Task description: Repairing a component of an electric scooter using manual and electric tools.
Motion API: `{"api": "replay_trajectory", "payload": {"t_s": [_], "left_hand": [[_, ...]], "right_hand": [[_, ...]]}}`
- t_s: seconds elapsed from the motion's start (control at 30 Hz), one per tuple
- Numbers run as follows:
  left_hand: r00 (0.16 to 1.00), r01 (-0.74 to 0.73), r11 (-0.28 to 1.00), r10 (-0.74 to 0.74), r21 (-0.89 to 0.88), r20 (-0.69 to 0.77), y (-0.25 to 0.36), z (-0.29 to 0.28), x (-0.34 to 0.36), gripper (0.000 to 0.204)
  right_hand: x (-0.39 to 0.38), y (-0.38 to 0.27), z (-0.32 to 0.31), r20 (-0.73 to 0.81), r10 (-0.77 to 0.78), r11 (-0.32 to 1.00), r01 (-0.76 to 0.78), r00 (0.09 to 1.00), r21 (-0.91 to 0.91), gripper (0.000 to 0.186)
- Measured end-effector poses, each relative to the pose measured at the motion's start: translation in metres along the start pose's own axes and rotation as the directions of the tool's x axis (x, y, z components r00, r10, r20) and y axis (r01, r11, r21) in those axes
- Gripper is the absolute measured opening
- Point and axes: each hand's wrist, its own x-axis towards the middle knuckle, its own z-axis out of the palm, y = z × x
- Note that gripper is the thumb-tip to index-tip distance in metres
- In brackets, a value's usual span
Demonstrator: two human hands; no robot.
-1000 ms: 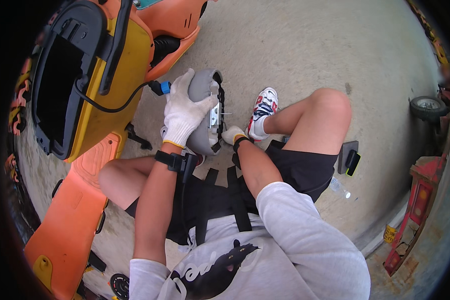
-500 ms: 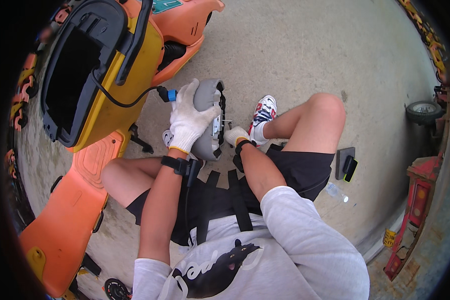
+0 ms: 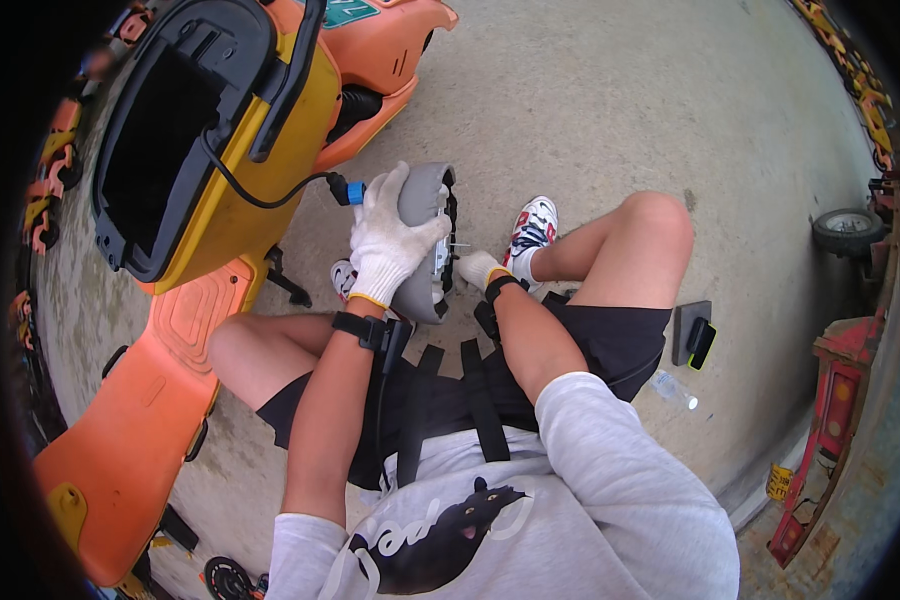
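Note:
A grey rounded casing stands on its edge on the ground between my legs, with a silvery metal plate and black parts along its right side. My left hand, in a white knit glove, grips its left side, thumb reaching over toward the plate. My gloved right hand is closed just right of the plate, beside a thin metal rod; what its fingers hold is too small to make out. A black cable with a blue-ringed connector ends by my left fingers.
An orange and yellow scooter with its black-rimmed compartment uncovered stands at left. To the right lie a dark flat block with a phone-like device and a clear bottle. Farther right are a small wheel and a rusty red frame.
The whole scene shifts slightly rightward in view. My left hand stays on the casing, and my right hand remains close to the metal plate with only a slight change of pose.

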Motion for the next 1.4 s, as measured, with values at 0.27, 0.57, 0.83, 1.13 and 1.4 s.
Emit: {"api": "replay_trajectory", "payload": {"t_s": [0.27, 0.57, 0.83, 1.13, 1.4], "left_hand": [[1.000, 0.013, 1.000, -0.013, 0.000, -0.001, -0.003, 0.000, -0.001, 0.092], [1.000, -0.004, 1.000, 0.004, 0.015, -0.012, -0.005, 0.002, -0.003, 0.092], [1.000, -0.005, 1.000, 0.006, 0.020, -0.031, -0.011, -0.001, -0.004, 0.091], [0.996, -0.052, 0.999, 0.052, 0.006, -0.073, -0.017, 0.006, 0.000, 0.091], [0.998, -0.054, 0.998, 0.055, 0.010, -0.024, 0.004, 0.006, 0.005, 0.090]], "right_hand": [[-0.034, -0.013, -0.012, 0.290, -0.019, 0.517, -0.239, 0.957, 0.822, 0.022], [-0.043, -0.024, -0.005, 0.300, 0.003, 0.810, -0.178, 0.954, 0.558, 0.019], [-0.010, -0.005, 0.034, 0.004, -0.004, 0.996, 0.004, 1.000, -0.089, 0.042], [0.008, 0.014, 0.051, -0.150, 0.224, 0.947, -0.251, 0.963, -0.201, 0.039], [0.079, 0.045, 0.039, -0.152, 0.109, 0.993, -0.113, 0.982, -0.019, 0.052]]}}
